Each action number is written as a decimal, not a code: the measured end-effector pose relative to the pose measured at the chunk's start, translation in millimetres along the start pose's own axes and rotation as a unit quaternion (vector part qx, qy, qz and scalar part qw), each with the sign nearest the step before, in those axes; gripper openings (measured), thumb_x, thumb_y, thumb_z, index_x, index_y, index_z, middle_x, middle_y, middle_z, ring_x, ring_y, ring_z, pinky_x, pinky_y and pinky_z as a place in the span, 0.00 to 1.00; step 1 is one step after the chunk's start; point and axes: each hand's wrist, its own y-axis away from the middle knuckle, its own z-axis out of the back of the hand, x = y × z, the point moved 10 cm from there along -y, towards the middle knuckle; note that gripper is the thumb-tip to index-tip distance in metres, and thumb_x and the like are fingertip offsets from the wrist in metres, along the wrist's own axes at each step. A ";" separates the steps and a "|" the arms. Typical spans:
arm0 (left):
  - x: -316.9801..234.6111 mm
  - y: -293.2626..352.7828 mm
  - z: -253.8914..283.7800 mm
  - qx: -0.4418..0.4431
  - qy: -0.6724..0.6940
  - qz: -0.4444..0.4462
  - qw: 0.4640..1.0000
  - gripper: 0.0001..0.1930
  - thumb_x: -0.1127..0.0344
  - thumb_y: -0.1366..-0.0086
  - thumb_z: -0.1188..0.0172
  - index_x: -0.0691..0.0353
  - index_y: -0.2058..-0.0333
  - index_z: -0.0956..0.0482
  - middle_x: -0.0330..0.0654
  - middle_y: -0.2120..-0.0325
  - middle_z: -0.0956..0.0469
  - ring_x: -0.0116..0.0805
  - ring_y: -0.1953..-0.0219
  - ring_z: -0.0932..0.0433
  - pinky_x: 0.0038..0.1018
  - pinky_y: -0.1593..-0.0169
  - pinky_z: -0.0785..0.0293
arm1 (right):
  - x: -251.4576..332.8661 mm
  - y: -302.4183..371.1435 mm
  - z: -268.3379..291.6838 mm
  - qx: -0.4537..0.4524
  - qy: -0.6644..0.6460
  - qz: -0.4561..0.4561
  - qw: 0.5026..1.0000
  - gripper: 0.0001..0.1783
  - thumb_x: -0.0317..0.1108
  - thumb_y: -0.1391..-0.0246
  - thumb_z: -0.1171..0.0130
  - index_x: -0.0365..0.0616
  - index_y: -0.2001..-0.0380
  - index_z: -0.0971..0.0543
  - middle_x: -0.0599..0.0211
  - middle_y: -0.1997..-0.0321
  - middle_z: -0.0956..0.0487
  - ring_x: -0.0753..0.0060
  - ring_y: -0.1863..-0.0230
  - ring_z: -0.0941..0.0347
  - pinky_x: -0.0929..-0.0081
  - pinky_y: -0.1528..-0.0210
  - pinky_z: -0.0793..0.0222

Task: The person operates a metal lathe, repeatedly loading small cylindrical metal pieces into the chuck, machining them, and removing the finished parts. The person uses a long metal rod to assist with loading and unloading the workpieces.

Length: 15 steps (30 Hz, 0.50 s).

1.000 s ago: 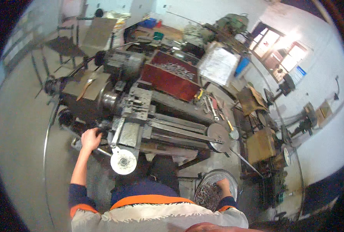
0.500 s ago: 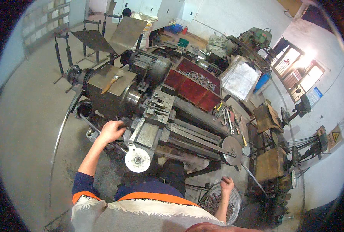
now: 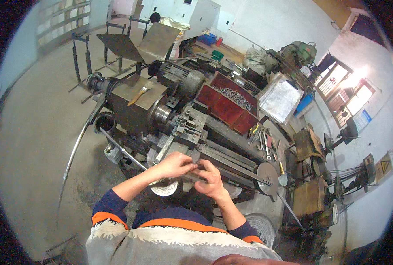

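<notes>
In front of my body my two hands meet over the near side of a small metal lathe. Pinched fingers of my left hand (image 3: pixel 176 165) touch those of my right hand (image 3: pixel 209 180), whose fingers are curled. Anything between the fingertips is too small to make out. Below my left hand, a white round handwheel (image 3: pixel 164 189) is partly covered. Just beyond the hands is the lathe's tool post (image 3: pixel 188 127), with a bright steel spindle nose (image 3: pixel 163 113) to its left.
A wooden-handled brush (image 3: pixel 137 96) lies on the headstock. Behind the lathe stands a dark red bin (image 3: pixel 225 107) of small metal parts. Wrenches and pliers (image 3: pixel 262 142) lie to its right. Low right, a round perforated basket (image 3: pixel 263 227) is partly behind my right arm.
My right hand has risen from the basket to meet my left. My left hand has moved right, from beside the headstock to above the white handwheel. The view has shifted slightly.
</notes>
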 end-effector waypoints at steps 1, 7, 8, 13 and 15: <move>5.7 1.5 -3.2 0.016 0.014 0.015 1.000 0.17 0.55 0.42 0.46 0.65 0.80 0.25 0.52 0.84 0.27 0.51 0.79 0.27 0.38 0.75 0.34 | 0.6 -0.4 -2.2 0.007 -0.008 -0.005 1.000 0.24 0.28 0.76 0.42 0.43 0.65 0.23 0.51 0.57 0.31 0.50 0.60 0.31 0.63 0.58 0.32; 12.2 2.7 2.1 -0.011 0.064 -0.011 0.998 0.15 0.58 0.42 0.47 0.65 0.78 0.24 0.52 0.85 0.28 0.46 0.82 0.28 0.36 0.77 0.35 | -5.2 -12.9 -8.8 0.027 -0.038 0.016 0.999 0.19 0.29 0.76 0.42 0.45 0.71 0.21 0.63 0.65 0.24 0.55 0.66 0.30 0.65 0.65 0.32; 17.5 0.7 1.7 0.000 0.052 0.007 0.999 0.15 0.57 0.41 0.47 0.65 0.75 0.23 0.49 0.84 0.26 0.42 0.81 0.26 0.34 0.76 0.33 | -6.6 -17.1 -8.9 0.044 -0.025 0.012 0.999 0.18 0.29 0.76 0.42 0.45 0.71 0.21 0.62 0.64 0.24 0.55 0.66 0.30 0.65 0.66 0.33; 27.5 5.0 22.2 0.022 0.014 0.039 0.999 0.14 0.57 0.42 0.47 0.63 0.69 0.23 0.50 0.80 0.25 0.41 0.76 0.23 0.34 0.71 0.30 | -5.3 -42.9 -17.7 0.070 -0.014 0.042 0.997 0.15 0.30 0.76 0.42 0.44 0.75 0.21 0.63 0.71 0.25 0.57 0.70 0.32 0.65 0.69 0.34; 35.1 15.2 50.5 -0.004 -0.034 0.032 0.999 0.14 0.57 0.44 0.45 0.63 0.70 0.24 0.52 0.80 0.26 0.47 0.75 0.24 0.36 0.72 0.31 | -9.3 -53.3 -29.2 0.125 0.051 0.039 0.990 0.14 0.30 0.75 0.42 0.45 0.75 0.21 0.64 0.69 0.24 0.58 0.68 0.32 0.65 0.67 0.33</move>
